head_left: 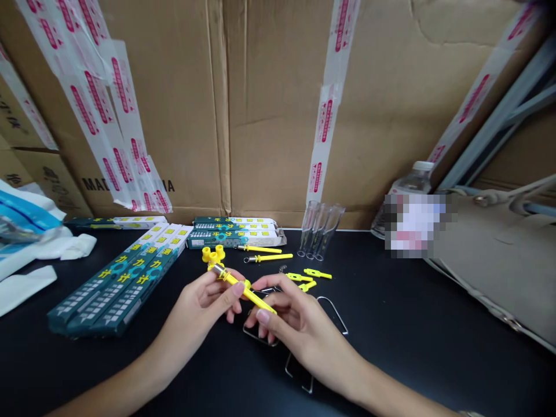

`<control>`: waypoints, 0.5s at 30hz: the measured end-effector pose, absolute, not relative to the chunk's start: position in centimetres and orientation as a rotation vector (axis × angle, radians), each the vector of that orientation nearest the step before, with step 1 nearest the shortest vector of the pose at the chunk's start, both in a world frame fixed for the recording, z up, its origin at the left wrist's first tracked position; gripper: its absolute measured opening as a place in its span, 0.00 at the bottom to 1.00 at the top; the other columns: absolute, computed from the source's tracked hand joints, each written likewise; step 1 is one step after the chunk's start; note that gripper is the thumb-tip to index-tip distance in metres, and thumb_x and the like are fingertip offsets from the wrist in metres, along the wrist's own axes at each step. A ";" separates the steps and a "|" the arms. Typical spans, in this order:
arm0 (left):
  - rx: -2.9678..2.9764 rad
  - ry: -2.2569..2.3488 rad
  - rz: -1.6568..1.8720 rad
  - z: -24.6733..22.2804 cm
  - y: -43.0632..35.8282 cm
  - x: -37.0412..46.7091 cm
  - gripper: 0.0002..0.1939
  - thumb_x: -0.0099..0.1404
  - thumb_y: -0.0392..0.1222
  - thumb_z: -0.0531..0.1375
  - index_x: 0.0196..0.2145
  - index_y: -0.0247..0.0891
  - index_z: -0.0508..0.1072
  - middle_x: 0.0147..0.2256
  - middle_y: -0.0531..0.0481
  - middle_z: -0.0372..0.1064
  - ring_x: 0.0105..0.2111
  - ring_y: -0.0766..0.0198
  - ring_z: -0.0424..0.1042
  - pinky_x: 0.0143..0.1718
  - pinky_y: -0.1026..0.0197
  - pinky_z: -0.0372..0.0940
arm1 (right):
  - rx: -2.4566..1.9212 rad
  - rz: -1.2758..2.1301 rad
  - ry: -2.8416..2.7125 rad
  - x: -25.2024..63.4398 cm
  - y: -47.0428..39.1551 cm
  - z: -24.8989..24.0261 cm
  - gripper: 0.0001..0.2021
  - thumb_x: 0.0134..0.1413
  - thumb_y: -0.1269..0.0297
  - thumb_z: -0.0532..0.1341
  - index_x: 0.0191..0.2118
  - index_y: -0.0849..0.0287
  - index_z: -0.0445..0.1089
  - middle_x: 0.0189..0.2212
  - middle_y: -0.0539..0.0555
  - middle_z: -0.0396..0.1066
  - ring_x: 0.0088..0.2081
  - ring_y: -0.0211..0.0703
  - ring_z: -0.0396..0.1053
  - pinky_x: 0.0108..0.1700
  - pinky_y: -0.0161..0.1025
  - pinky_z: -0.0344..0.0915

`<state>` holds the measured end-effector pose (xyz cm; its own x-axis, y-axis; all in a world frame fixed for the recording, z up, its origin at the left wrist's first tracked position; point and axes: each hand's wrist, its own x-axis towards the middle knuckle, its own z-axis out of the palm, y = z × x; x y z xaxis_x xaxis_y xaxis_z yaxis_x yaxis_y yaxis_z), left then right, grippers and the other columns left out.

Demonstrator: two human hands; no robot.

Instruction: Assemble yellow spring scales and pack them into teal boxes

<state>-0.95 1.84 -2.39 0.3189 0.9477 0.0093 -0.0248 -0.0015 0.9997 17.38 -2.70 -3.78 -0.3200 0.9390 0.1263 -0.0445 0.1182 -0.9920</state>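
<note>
In front of me, both hands hold one thin yellow plastic rod (259,302) with a metal spring at its upper left end. My left hand (207,298) pinches it near the middle, thumb on top. My right hand (290,315) has its fingers closed around the lower right end. Yellow round caps (207,255) lie just beyond my left fingers. Two similar yellow rods with springs (271,258) rest behind the hands. Beyond my right hand are small yellow slotted pieces (318,273) and a loose spring (283,269). Bent metal wire hooks (336,313) lie around and partly under my right hand.
Three clear tubes (319,231) stand at the back. Green-and-white narrow boxes (119,284) lie left, with more boxes (234,233) behind. A plastic bottle (414,182) and a beige bag (499,249) occupy the right. White-and-blue plastic packaging (30,226) sits far left. Large cartons (269,116) wall off the back.
</note>
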 end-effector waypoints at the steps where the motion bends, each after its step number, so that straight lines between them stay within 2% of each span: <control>1: 1.321 0.955 0.997 -2.4 1.8 -1.0 0.24 0.54 0.56 0.69 0.37 0.32 0.73 0.22 0.55 0.69 0.22 0.69 0.66 0.25 0.66 0.64 | -0.919 1.340 -1.516 17.5 -2.8 -3.7 0.14 0.64 0.58 0.59 0.52 0.55 0.61 0.37 0.53 0.75 0.34 0.37 0.70 0.37 0.35 0.68; 5: 1.257 0.951 1.035 -2.7 1.9 -1.0 0.24 0.53 0.56 0.69 0.38 0.32 0.75 0.25 0.55 0.69 0.24 0.69 0.66 0.27 0.65 0.64 | -0.926 1.199 -1.686 18.0 -2.9 -3.6 0.14 0.67 0.65 0.54 0.57 0.51 0.58 0.42 0.52 0.77 0.37 0.37 0.71 0.40 0.35 0.69; 9: 1.283 0.906 0.983 -2.9 2.2 -1.1 0.21 0.55 0.53 0.69 0.39 0.33 0.77 0.28 0.52 0.71 0.26 0.68 0.67 0.27 0.66 0.64 | -1.024 0.986 -1.814 18.3 -2.9 -3.4 0.16 0.65 0.69 0.58 0.55 0.50 0.59 0.37 0.46 0.80 0.36 0.36 0.75 0.43 0.33 0.67; 13: 1.360 0.888 0.912 -2.9 2.1 -1.2 0.17 0.58 0.50 0.68 0.38 0.34 0.78 0.30 0.50 0.74 0.29 0.66 0.70 0.31 0.65 0.66 | -1.085 0.851 -1.829 18.2 -2.7 -3.3 0.13 0.63 0.68 0.61 0.51 0.50 0.61 0.33 0.43 0.80 0.34 0.35 0.76 0.40 0.30 0.67; 15: 1.353 0.869 0.884 -3.0 1.9 -1.3 0.16 0.56 0.47 0.70 0.39 0.35 0.77 0.32 0.49 0.76 0.32 0.64 0.72 0.35 0.64 0.68 | -1.106 0.816 -1.845 18.1 -2.7 -3.3 0.12 0.63 0.68 0.60 0.51 0.50 0.61 0.33 0.43 0.80 0.34 0.35 0.77 0.39 0.30 0.67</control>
<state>-1.26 1.94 -2.96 0.4246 0.9054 -0.0087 -0.0248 0.0213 0.9995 18.07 -2.72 -3.25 -0.2813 0.9070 0.3135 0.3785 0.4051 -0.8322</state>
